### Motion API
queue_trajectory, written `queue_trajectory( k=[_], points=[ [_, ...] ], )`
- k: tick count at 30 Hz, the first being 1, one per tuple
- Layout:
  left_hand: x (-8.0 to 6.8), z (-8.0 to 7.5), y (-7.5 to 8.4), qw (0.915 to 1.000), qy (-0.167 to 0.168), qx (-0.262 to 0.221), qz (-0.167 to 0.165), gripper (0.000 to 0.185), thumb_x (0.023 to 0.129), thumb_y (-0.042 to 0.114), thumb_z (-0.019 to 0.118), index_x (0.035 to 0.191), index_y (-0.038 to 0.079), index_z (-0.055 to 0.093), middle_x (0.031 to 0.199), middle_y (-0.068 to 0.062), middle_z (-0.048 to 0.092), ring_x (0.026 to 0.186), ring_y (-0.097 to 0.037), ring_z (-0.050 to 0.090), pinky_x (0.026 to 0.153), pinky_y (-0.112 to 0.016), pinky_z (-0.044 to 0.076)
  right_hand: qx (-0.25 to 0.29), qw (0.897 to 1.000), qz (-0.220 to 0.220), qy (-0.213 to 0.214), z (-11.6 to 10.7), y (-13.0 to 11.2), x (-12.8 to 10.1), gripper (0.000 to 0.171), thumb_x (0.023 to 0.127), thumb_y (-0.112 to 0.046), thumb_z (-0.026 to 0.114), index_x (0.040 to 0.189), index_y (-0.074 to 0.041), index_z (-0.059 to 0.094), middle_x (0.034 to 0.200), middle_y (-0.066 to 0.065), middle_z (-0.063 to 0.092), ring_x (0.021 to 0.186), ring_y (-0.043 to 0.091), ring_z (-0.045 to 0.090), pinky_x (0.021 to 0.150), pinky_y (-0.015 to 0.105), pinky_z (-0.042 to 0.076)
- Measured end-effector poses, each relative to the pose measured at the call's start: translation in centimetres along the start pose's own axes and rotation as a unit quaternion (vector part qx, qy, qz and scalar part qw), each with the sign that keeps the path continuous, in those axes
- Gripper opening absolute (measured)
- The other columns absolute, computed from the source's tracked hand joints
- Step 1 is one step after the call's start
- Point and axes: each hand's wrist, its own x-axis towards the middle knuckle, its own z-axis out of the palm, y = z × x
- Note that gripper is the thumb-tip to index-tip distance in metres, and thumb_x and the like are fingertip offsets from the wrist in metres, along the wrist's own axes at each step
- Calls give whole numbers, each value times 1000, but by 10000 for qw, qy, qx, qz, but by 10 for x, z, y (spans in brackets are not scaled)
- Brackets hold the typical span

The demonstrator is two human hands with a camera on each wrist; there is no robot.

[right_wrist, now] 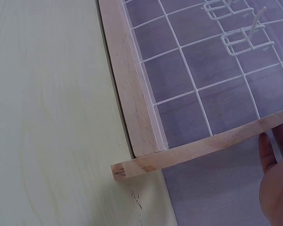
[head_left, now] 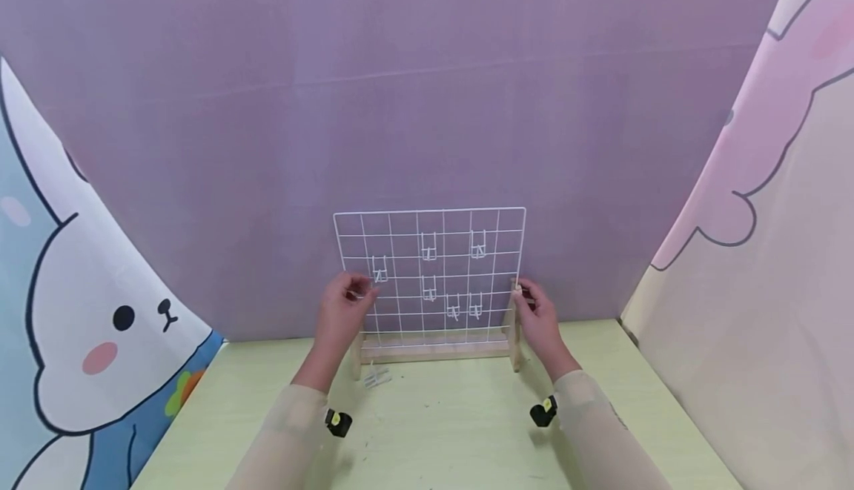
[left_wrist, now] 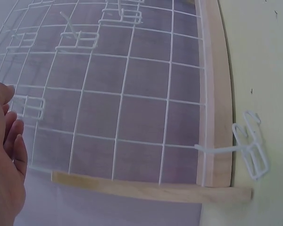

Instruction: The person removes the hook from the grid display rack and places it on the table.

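A white wire grid panel (head_left: 415, 286) stands upright in a wooden stand (head_left: 434, 352), with several white wire hooks (head_left: 429, 247) hung across it. My left hand (head_left: 342, 308) is at the grid's left side, fingers bent. Its fingertips lie right beside the leftmost hook (left_wrist: 32, 107); I cannot tell whether they pinch it. At the opposite edge my right hand (head_left: 539, 319) grips the stand's right post (right_wrist: 217, 141) near its top, thumb in front and fingers partly hidden behind. A loose hook (left_wrist: 252, 150) lies on the table by the stand's left foot.
The pale yellow-green table (head_left: 440, 431) runs back to a purple cloth backdrop (head_left: 427, 104). A cartoon-printed cloth (head_left: 80, 312) hangs at the left and a pink and cream one (head_left: 767, 253) at the right. Small dark marks dot the tabletop.
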Motion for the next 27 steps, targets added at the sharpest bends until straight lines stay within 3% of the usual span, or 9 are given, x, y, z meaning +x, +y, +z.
queue_trajectory(
  k=[6, 15, 27],
  points=[
    [4, 5, 5, 9998, 55, -179, 93, 25, 91, 4, 91, 110, 5, 76, 104, -9, 73, 92, -24, 68, 78, -20, 56, 56, 10000, -56, -2, -1, 1, 0, 35, 116, -22, 61, 149, -10, 64, 134, 19, 64, 114, 27, 61, 88, 25, 58],
    [7, 9, 7, 9998, 61, -153, 129, 20, 93, 7, 90, 108, 5, 77, 104, -9, 74, 90, -23, 69, 77, -19, 55, -27, 10000, -90, 11, -1, -1, -2, 33, 116, -20, 61, 147, -9, 64, 132, 19, 65, 113, 30, 61, 86, 25, 58],
    [5, 14, 3, 9976, 419, -454, 311, 10, 96, 5, 87, 102, 7, 80, 96, -6, 75, 81, -20, 66, 69, -19, 56, 5, 10000, -59, -16, 0, 1, -2, 35, 116, -22, 61, 149, -12, 63, 133, 20, 65, 115, 32, 61, 87, 24, 58]
  ],
)
